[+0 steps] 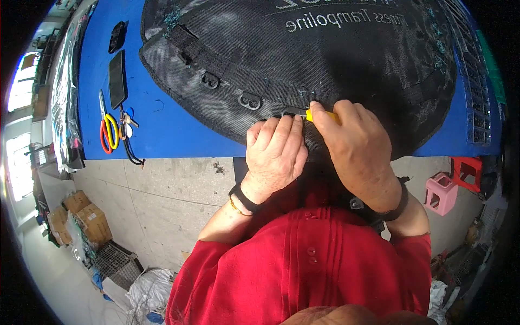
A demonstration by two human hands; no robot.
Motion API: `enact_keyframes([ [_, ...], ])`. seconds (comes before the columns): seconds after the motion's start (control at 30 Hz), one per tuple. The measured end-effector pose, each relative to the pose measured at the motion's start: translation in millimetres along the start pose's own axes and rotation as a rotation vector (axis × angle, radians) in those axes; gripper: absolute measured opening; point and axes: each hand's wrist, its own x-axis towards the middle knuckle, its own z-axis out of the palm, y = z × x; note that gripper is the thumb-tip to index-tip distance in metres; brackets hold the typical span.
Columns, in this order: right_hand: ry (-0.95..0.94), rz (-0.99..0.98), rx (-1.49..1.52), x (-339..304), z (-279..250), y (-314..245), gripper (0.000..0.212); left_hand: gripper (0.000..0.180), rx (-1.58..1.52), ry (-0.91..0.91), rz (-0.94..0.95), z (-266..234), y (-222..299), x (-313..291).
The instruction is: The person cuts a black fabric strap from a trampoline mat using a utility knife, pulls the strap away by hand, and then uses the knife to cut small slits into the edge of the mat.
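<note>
A round black mesh trampoline mat point(325, 59) covers much of the table, with lettering that reads mirrored. Along its near left edge runs a black webbing strip point(238, 78) bearing black two-holed plastic buckles point(249, 100). My left hand point(275, 154) is closed at the mat's near edge, fingertips pressed down beside a buckle there. In my right hand point(360, 151) is a small knife with a yellow handle point(329, 117), its dark tip pointing left at that buckle, close to my left fingertips. My palm and fingers cover part of the handle.
Left on the blue table point(179, 130) lie scissors with red and yellow handles point(110, 132), a black phone point(117, 78), keys point(129, 122) and a dark object point(116, 37). Cut thread tufts point(172, 20) dot the mat. Cardboard boxes point(93, 223) and pink point(441, 194) and red stools point(467, 172) stand below.
</note>
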Motion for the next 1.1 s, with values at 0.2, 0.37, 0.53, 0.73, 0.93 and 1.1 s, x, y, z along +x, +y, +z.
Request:
enact_keyframes([
  [0.2, -0.007, 0.012, -0.021, -2.8, -1.9, -0.7, 0.027, 0.045, -0.004, 0.007, 0.005, -0.1, 0.1, 0.7],
  [0.37, 0.003, 0.022, -0.024, -5.6, -1.2, -0.3, 0.027, 0.045, 0.006, 0.008, 0.004, 0.1, 0.3, 0.7],
  [0.53, -0.004, 0.028, -0.018, -8.2, -1.4, 0.7, 0.029, 0.045, 0.005, 0.008, 0.003, 0.5, -0.1, 0.1],
  [0.73, -0.014, 0.047, -0.03, -10.1, -3.5, 0.3, 0.028, 0.046, 0.006, 0.014, 0.008, 1.0, 0.4, 0.3],
  [0.93, -0.005, 0.059, -0.01, -11.9, -2.1, 1.0, 0.026, 0.045, 0.006, 0.009, 0.003, 0.0, 0.0, 0.2],
  [1.1, -0.004, 0.07, -0.019, -14.4, -3.6, 2.6, 0.026, 0.044, -0.007, 0.012, 0.005, 1.3, 0.0, 0.7],
])
